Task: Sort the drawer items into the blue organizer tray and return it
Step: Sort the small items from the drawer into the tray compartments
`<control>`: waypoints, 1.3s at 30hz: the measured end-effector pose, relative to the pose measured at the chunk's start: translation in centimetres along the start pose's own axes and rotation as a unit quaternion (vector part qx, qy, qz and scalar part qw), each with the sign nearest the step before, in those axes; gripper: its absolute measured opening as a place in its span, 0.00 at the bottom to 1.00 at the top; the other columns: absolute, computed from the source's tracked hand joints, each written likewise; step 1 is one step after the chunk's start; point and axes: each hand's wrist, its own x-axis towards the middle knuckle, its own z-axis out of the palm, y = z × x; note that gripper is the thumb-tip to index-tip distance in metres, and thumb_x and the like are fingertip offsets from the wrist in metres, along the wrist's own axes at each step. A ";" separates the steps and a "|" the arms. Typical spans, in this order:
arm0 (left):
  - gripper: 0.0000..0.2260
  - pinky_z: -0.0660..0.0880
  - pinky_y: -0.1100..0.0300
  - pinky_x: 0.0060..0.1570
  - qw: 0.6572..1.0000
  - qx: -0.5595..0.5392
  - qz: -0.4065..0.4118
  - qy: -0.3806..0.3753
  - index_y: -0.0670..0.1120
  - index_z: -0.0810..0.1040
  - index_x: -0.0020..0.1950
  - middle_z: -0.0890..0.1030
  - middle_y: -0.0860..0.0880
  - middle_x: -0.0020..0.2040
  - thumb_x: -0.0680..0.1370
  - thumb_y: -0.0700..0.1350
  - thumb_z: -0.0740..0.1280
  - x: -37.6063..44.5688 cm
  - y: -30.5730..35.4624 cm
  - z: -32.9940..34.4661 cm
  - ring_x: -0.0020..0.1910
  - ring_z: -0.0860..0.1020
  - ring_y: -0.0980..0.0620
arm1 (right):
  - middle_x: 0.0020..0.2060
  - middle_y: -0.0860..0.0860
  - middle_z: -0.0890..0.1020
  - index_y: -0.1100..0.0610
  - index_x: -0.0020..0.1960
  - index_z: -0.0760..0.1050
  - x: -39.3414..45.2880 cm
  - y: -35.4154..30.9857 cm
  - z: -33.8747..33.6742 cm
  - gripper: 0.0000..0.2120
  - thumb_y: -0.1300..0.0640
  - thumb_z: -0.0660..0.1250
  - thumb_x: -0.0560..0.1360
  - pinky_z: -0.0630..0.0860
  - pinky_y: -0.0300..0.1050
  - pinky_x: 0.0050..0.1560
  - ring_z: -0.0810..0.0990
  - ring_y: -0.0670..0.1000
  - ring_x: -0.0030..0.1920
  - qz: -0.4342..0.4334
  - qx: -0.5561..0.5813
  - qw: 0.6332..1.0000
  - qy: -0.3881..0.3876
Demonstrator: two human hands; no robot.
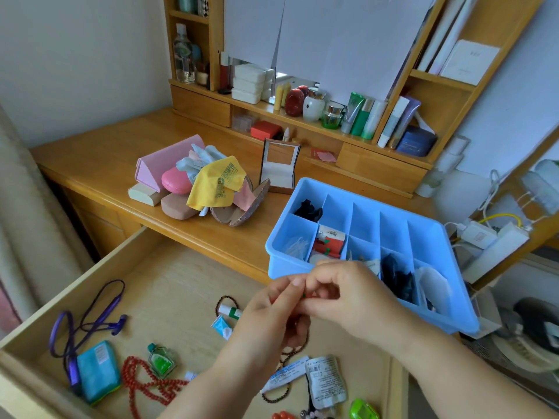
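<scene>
On the tabletop (99, 164), at its front edge just above the open drawer (169, 285), sits the blue organizer tray (435, 237), tilted toward the camera, near corner overhanging the drawer. Back-row compartments: a dark item in the leftmost one, the others look bare. Front row, from the left: clear plastic bits, red-and-white packets (329, 241), small pale items partly hidden, a dark bundle (397, 279), white pads at the far end.

Just in front of the tray, both hands meet over the drawer. Left hand (273, 316) and right hand (348, 294) have fingertips curled together, pinching a tiny green-and-red thing (304, 295) between them; too small to identify. A dark bead strand (298, 350) hangs below the left hand; cannot tell whether it is held.

Below the tray, inside the drawer: brown bead bracelet with a small white tube (230, 311), green bottle (161, 359), red bead necklace (142, 381), teal packet (98, 370), purple neckband earphones (87, 322), ointment tube (284, 375), foil sachet (326, 381), lime green item (363, 411).

Left of the tray on the tabletop: a pile of glasses cases with a yellow cloth (216, 184). Behind the tray: a small open box (278, 167), then a shelf of cosmetic bottles (332, 110).
</scene>
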 end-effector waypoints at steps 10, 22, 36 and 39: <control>0.07 0.56 0.65 0.20 0.990 -0.041 -0.070 0.114 0.43 0.77 0.49 0.66 0.49 0.28 0.77 0.35 0.61 0.6 -2.0 -2.4 0.23 0.60 0.55 | 0.36 0.43 0.77 0.51 0.43 0.80 7.0 4.5 -7.5 0.02 0.54 0.70 0.74 0.72 0.41 0.41 0.77 0.47 0.41 0.100 -0.320 0.942 0.030; 0.11 0.76 0.58 0.25 0.990 -0.071 -0.115 0.051 0.44 0.69 0.63 0.83 0.42 0.52 0.82 0.45 0.55 -0.9 -2.6 -3.5 0.27 0.78 0.46 | 0.43 0.48 0.82 0.52 0.44 0.80 8.4 4.9 -5.3 0.02 0.55 0.70 0.72 0.75 0.45 0.43 0.79 0.51 0.46 0.153 -0.365 0.918 0.015; 0.25 0.66 0.65 0.25 0.991 0.123 0.022 -0.044 0.55 0.74 0.59 0.82 0.42 0.35 0.76 0.68 0.49 0.2 0.3 0.8 0.24 0.69 0.52 | 0.32 0.41 0.80 0.46 0.37 0.81 -0.3 -0.8 -2.2 0.04 0.53 0.73 0.69 0.70 0.33 0.34 0.75 0.40 0.28 0.033 -0.018 0.998 -0.056; 0.19 0.72 0.62 0.29 0.987 0.152 0.041 0.011 0.61 0.70 0.64 0.83 0.45 0.39 0.77 0.65 0.53 0.4 0.6 0.1 0.27 0.74 0.52 | 0.29 0.44 0.81 0.42 0.36 0.82 1.9 0.4 -5.7 0.04 0.48 0.71 0.69 0.72 0.42 0.31 0.75 0.39 0.29 0.086 -0.064 0.992 0.062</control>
